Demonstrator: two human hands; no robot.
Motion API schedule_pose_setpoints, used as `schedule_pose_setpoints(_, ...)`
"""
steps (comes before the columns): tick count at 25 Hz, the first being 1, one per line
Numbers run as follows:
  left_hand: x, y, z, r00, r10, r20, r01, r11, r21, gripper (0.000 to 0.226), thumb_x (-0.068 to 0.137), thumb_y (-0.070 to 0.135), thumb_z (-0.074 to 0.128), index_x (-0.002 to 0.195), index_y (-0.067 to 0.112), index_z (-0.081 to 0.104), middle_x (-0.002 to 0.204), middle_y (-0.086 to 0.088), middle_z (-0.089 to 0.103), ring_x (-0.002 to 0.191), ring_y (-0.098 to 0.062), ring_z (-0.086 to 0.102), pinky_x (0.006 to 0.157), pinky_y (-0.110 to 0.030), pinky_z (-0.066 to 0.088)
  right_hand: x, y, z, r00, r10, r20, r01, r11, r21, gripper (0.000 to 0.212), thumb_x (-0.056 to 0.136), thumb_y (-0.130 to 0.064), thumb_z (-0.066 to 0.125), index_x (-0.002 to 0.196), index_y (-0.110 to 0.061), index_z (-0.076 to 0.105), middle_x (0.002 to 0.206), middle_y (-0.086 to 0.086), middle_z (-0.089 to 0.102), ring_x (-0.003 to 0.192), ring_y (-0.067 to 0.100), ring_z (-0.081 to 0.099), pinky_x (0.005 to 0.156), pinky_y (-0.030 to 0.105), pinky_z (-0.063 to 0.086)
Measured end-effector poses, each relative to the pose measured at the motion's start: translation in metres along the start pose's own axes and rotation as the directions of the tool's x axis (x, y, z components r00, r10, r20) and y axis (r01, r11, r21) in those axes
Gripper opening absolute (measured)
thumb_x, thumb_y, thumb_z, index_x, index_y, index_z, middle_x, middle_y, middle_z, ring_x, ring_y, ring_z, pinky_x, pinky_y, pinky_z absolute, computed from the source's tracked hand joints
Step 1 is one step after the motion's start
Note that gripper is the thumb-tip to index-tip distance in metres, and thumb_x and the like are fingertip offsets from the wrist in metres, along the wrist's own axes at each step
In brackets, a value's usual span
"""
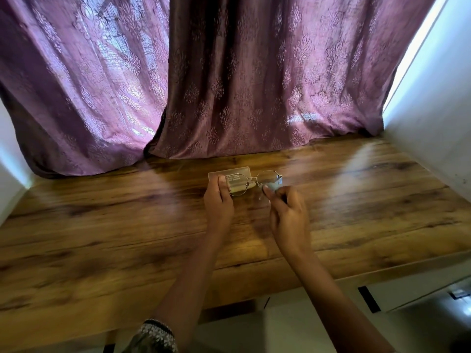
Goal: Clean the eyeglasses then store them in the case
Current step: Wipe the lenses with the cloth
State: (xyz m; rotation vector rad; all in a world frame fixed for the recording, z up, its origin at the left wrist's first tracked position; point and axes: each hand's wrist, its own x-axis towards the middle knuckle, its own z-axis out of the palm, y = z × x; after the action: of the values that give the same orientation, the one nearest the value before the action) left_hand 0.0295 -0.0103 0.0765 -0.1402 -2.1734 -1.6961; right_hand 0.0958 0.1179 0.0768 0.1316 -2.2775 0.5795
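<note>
Steadying the eyeglasses (251, 178) above the counter (102, 225), the left grip (219, 200) pinches one lens rim, likely so the right grip (288, 212) can rub the other lens with its pinched cloth (276, 185); the case (229, 171) lies just behind.

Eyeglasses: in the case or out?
Out. The left hand and right hand hold the eyeglasses nearer the camera than the case; part of it shows through a lens.

We list: eyeglasses (251, 178), thin shiny metal wire rims, clear lenses; case (229, 170), smooth translucent plastic; cloth (276, 186), pale soft fabric; table (102, 238), wood-grain, satin sheen; curtain (242, 85), embossed woven cloth, faintly lustrous.
</note>
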Motion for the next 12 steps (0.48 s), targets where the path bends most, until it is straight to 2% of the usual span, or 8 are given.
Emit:
schedule_pose_setpoints(1,0.000,0.000,-0.001,1.000,0.006,0.006,-0.006,1.000,0.004,0.026,0.100,0.017,0.029,0.079,0.008,0.043,0.066,0.006,0.042,0.060,-0.010,0.041,0.057,-0.014,0.036,-0.001,0.005,-0.003,0.999,0.032,0.005,-0.032,0.999,0.016,0.036,0.091,-0.014,0.042,0.121,-0.008,0.061,0.088,0.012,0.056,0.080,0.025,0.054,0.072,0.027,0.045)
schedule_pose_setpoints(4,-0.002,0.001,0.000,1.000,0.003,0.023,-0.003,1.000,0.000,0.026,0.100,0.018,0.029,0.080,0.008,0.043,0.066,0.005,0.042,0.061,-0.018,0.045,0.058,-0.032,0.042,0.015,0.012,-0.005,0.992,0.125,0.017,-0.125,0.992,0.035,0.035,0.090,-0.008,0.046,0.123,-0.006,0.059,0.090,0.016,0.054,0.081,0.030,0.054,0.069,0.042,0.051)
schedule_pose_setpoints(6,-0.004,0.003,0.000,1.000,-0.002,0.005,0.002,1.000,0.005,0.026,0.100,0.017,0.029,0.079,0.008,0.043,0.065,0.005,0.042,0.060,-0.014,0.044,0.059,-0.033,0.041,0.026,0.003,-0.001,0.989,0.136,0.056,-0.137,0.990,0.021,0.037,0.089,-0.006,0.047,0.124,-0.006,0.058,0.094,0.017,0.054,0.083,0.031,0.053,0.068,0.044,0.051)
schedule_pose_setpoints(9,-0.004,0.005,0.000,1.000,-0.018,-0.010,0.018,1.000,-0.001,0.026,0.100,0.017,0.029,0.080,0.009,0.043,0.065,0.008,0.043,0.058,-0.008,0.042,0.059,-0.031,0.041,0.011,-0.010,0.006,0.998,0.030,0.060,-0.027,0.999,-0.044,0.037,0.084,0.000,0.059,0.121,-0.006,0.060,0.092,0.014,0.057,0.078,0.027,0.056,0.062,0.031,0.051)
schedule_pose_setpoints(11,-0.004,0.004,-0.002,0.999,-0.039,-0.014,0.039,0.999,0.012,0.026,0.100,0.018,0.029,0.079,0.009,0.043,0.066,0.007,0.043,0.060,-0.008,0.042,0.061,-0.030,0.039,-0.006,-0.007,0.004,0.999,0.001,0.052,0.001,0.999,-0.046,0.034,0.088,-0.008,0.053,0.121,-0.008,0.061,0.092,0.013,0.058,0.079,0.020,0.054,0.070,0.017,0.040)
schedule_pose_setpoints(12,-0.004,0.003,-0.003,0.999,-0.044,-0.010,0.044,0.999,0.017,0.027,0.100,0.018,0.029,0.079,0.009,0.043,0.067,0.005,0.043,0.061,-0.009,0.042,0.062,-0.030,0.038,-0.010,-0.005,0.000,0.997,0.045,0.054,-0.045,0.999,-0.018,0.035,0.092,-0.015,0.045,0.123,-0.010,0.059,0.093,0.013,0.058,0.082,0.015,0.049,0.074,0.011,0.034)
